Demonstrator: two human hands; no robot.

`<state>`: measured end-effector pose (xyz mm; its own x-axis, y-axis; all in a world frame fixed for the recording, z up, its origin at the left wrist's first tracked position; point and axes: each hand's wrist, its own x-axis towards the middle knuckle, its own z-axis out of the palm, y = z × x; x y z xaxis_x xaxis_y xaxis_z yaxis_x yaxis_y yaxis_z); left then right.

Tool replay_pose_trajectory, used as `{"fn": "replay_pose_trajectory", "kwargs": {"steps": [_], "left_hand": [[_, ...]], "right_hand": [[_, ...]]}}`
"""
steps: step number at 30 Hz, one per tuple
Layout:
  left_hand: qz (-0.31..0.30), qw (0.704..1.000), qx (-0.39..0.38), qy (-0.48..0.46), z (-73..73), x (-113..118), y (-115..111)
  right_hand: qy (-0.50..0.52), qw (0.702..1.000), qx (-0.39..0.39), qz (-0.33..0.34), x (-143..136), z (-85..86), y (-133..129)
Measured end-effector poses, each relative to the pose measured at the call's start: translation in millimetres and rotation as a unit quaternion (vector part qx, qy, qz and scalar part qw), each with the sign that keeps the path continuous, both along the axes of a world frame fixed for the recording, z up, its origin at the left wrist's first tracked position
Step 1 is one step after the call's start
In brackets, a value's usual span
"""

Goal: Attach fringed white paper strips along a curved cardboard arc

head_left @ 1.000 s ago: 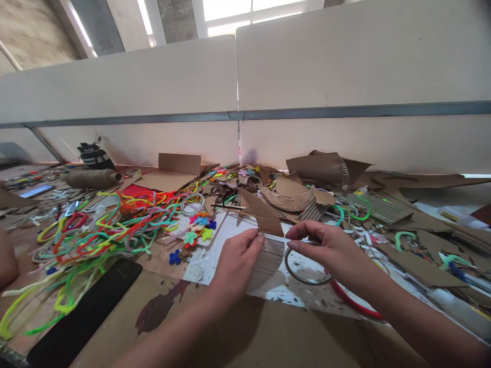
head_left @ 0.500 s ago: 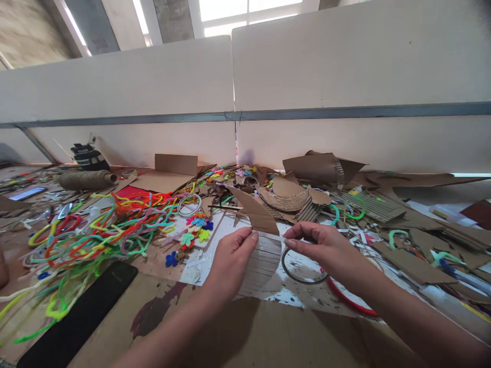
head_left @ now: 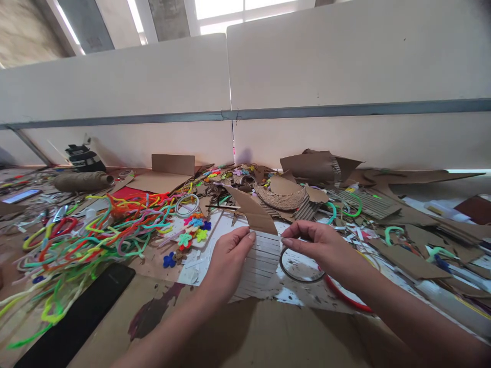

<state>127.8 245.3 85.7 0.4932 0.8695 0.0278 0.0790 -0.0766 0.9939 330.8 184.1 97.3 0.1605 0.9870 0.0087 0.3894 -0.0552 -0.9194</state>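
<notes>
A pale sheet marked with several cross lines (head_left: 261, 263) is held up over the work area. My left hand (head_left: 230, 260) has its left upper edge pinched between thumb and fingers. At the sheet's upper right corner, the thumb and fingertips of my right hand (head_left: 312, 243) are closed together. Whether they grip the sheet itself or a thin strip along its edge is too small to tell. Just below the right hand, a dark thin ring (head_left: 295, 279) lies on the table. A pointed brown cardboard piece (head_left: 256, 210) lies behind the sheet.
Tangled pipe cleaners (head_left: 126, 225), felt flowers (head_left: 185, 240), red-handled pliers (head_left: 65, 225) and a black phone-like slab (head_left: 82, 312) lie to the left. Cardboard scraps (head_left: 284, 191) pile up at the back. A red ring (head_left: 347, 297) sits under my right forearm. A white partition (head_left: 345, 66) stands behind.
The view has shifted slightly. Both hands keep nearly the same hold; the sheet's lined face shows a little more clearly, and the right fingertips are a bit closer to its corner.
</notes>
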Motion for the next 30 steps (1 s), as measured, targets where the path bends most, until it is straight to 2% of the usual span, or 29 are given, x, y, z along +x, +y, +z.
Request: {"fn": "replay_pose_trajectory", "kwargs": {"steps": [8, 22, 27, 30], "left_hand": [[0.011, 1.0, 0.01, 0.013, 2.6, 1.2, -1.8], [0.028, 0.998, 0.041, 0.036, 4.0, 2.0, -4.8], [0.009, 0.999, -0.027, -0.022, -3.1, 1.3, -2.4], [-0.005, 0.995, -0.079, -0.066, -7.8, 0.5, -0.2]], "right_hand": [[-0.021, 1.0, -0.014, -0.012, -1.2, 3.6, -3.9], [0.018, 1.0, -0.012, -0.002, -1.0, 1.1, -2.9], [0.026, 1.0, -0.013, 0.008, 0.3, -1.0, -1.6], [0.087, 0.996, -0.029, 0.021, 0.3, -3.7, -1.3]]}}
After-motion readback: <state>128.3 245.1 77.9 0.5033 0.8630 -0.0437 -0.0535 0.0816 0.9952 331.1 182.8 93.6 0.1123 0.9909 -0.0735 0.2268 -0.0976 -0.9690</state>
